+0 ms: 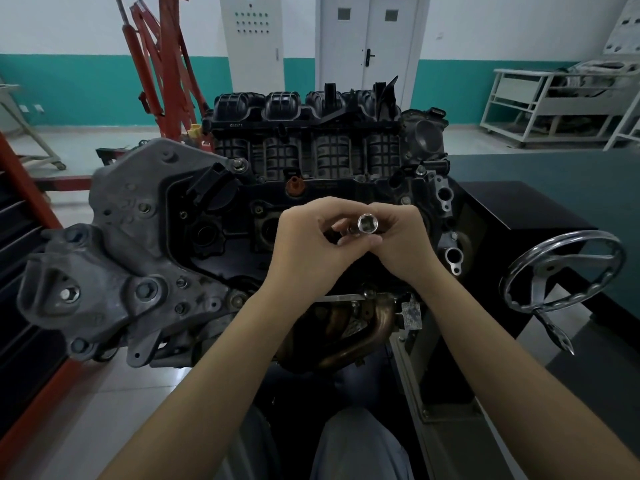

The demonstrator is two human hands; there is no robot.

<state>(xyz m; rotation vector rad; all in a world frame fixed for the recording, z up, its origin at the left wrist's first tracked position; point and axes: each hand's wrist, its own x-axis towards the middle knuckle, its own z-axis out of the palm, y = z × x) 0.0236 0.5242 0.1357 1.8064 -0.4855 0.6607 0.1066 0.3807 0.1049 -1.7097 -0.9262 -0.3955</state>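
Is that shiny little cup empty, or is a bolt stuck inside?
Empty. The socket turns its open mouth to the camera, and only bare metal shows inside.

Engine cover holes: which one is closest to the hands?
The hole right beside the left hand, partly hidden by it. The other hole sits further left, well away from the socket.

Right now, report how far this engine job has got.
Done: two wells in the black valve cover stand open. In hand: left hand and right hand pinch a chrome socket above it, open end toward the camera. Left: the socket sits on no bolt yet; the intake manifold is mounted.
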